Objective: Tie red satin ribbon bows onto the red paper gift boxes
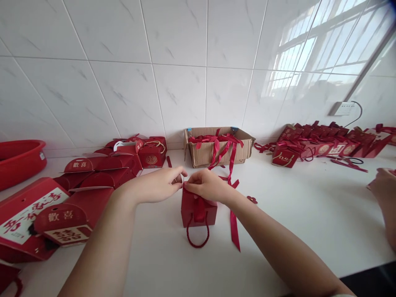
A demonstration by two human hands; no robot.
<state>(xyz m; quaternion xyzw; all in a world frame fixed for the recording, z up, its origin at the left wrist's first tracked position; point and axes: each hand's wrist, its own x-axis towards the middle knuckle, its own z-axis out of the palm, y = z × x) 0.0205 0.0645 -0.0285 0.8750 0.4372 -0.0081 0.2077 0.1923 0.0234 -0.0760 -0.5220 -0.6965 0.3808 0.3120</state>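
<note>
A small red gift box with a red cord handle stands on the white counter in front of me. My left hand and my right hand meet at its top, both with fingers pinched on a red ribbon. The ribbon's loose end trails down the counter to the right of the box. A small red paper ornament lies just right of my right wrist.
An open cardboard box of red ribbons stands by the tiled wall. Flat and folded red boxes pile at left, beside a red basin. Finished red boxes line the right. Another person's hand is at the right edge.
</note>
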